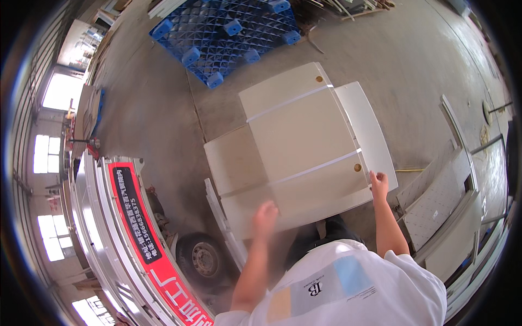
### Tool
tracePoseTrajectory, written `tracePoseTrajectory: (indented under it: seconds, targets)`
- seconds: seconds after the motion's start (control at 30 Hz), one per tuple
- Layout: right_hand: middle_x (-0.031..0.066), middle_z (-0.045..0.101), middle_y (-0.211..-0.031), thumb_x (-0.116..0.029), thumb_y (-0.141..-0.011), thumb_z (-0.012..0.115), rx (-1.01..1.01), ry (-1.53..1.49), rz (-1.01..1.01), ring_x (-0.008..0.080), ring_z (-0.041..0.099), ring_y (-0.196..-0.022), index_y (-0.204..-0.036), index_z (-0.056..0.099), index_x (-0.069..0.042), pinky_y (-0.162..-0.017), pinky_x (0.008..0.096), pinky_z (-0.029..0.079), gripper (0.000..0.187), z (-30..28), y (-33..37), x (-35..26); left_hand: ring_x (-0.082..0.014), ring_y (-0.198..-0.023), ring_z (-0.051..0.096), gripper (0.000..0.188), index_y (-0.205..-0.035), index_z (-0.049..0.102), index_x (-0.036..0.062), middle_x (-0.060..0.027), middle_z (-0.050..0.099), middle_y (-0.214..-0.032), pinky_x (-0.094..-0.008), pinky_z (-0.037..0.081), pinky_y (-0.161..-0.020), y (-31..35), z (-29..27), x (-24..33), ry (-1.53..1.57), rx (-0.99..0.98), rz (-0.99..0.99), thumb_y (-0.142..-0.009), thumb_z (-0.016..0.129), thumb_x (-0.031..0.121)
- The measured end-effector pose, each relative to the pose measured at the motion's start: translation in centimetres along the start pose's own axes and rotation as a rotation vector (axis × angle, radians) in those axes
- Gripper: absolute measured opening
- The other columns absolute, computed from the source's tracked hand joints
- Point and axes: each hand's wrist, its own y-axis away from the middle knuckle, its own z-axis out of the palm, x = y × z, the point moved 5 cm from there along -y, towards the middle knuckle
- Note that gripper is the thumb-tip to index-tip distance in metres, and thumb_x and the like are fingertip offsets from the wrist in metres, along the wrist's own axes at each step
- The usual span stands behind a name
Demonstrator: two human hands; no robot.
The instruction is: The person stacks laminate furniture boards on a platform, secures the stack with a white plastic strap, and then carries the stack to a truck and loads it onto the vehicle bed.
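A stack of flat off-white boards [304, 127] lies in front of me, with two pale straps [307, 167] running across the top one. That top board has two round brown spots, at its right-hand corners. Other boards jut out from beneath it, a whiter one [370, 122] on the right and a shaded one [234, 160] on the left. Over the near left part of the stack is my left hand [265, 217], too smeared by motion to show its fingers. My right hand [379, 182] is closed at the near right edge; what its fingers pinch is hidden.
A blue plastic pallet [234, 30] lies beyond the stack. To the left stands a vehicle with a red sign [147, 233] and a black tyre [200, 259]. Long white strips [220, 212] lie beside the stack. More panels [435, 195] lean at the right.
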Motion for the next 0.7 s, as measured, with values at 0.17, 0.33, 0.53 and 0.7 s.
tracePoseTrajectory:
  seconds: [0.17, 0.33, 0.53, 0.7]
  targets:
    - [0.0022, 0.062, -0.109, -0.044, -0.087, 0.076, -0.152, -0.295, 0.323, 0.0186, 0.06, -0.089, -0.128, 0.056, -0.011, -0.072, 0.0343, 0.054, 0.055, 1.9, 2.3, 2.1, -0.0307, -0.104, 0.069, 0.036, -0.119, 0.068, 0.0075, -0.0164, 0.072, -0.11, -0.0412, 0.052, -0.094, 4.3, 2.5, -9.0, -0.243, -0.176, -0.038, -0.092, 0.066, 0.031]
    - [0.0081, 0.052, -0.139, -0.05, -0.081, 0.08, -0.424, -0.537, 0.461, 0.0244, 0.056, -0.115, -0.133, 0.06, -0.019, -0.089, 0.0366, 0.051, 0.064, 3.7, -1.2, 7.1, -0.0284, -0.098, 0.071, 0.035, -0.113, 0.071, 0.0087, -0.0137, 0.074, -0.102, -0.0398, 0.055, -0.086, 10.0, 1.3, -15.5, -0.118, -0.229, -0.217, -0.086, 0.07, 0.03]
    - [0.0103, 0.053, -0.14, -0.055, -0.078, 0.079, -0.512, -0.209, 0.459, 0.025, 0.056, -0.12, -0.141, 0.051, -0.017, -0.086, 0.0446, 0.049, 0.079, 2.2, -6.5, 6.5, -0.0267, -0.09, 0.072, 0.035, -0.112, 0.071, 0.0093, -0.0119, 0.075, -0.1, -0.0389, 0.056, -0.08, 13.6, 2.2, -26.5, 0.1, 0.087, -0.399, -0.086, 0.07, 0.032]
    - [0.0118, 0.052, -0.138, -0.055, -0.08, 0.074, -0.676, -0.115, 0.442, 0.026, 0.057, -0.115, -0.142, 0.046, -0.02, -0.077, 0.0436, 0.052, 0.077, 9.3, -5.9, 2.0, -0.0233, -0.087, 0.071, 0.03, -0.105, 0.075, 0.011, -0.0087, 0.075, -0.095, -0.0371, 0.055, -0.079, 21.0, 4.7, -28.3, 0.318, 0.331, -0.62, -0.085, 0.07, 0.033]
